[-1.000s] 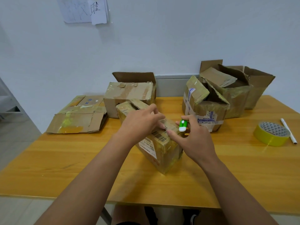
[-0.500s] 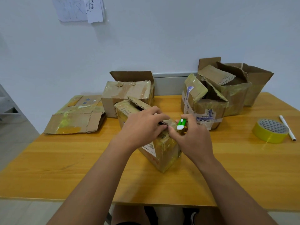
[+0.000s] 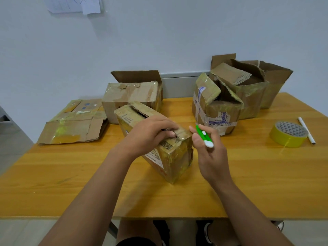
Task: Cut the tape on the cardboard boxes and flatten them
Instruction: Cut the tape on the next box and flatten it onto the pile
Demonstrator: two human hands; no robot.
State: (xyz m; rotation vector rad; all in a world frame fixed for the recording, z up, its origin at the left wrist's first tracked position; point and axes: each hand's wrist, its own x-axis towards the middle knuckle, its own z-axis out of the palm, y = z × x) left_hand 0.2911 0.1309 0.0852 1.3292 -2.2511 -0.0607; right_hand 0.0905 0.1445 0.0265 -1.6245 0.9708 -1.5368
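Since half a second ago our right hand (image 3: 211, 153) has pulled off the box top toward 3 o'clock, now beside the box's right edge, fingers pinching the green-and-white plastic box cutter (image 3: 204, 137). Our left hand (image 3: 150, 134) is on the small taped brown cardboard box (image 3: 170, 157) at desk centre, fingertips curled into the slit top seam, gripping the flap. Flattened cardboard stack (image 3: 74, 126) at 10 o'clock on the wooden desk (image 3: 257, 174). Taped closed box (image 3: 131, 96) at 12, three opened boxes (image 3: 220, 110) at 1 to 2. Yellow tape roll (image 3: 288, 134) and white pen (image 3: 306, 130) at 3.
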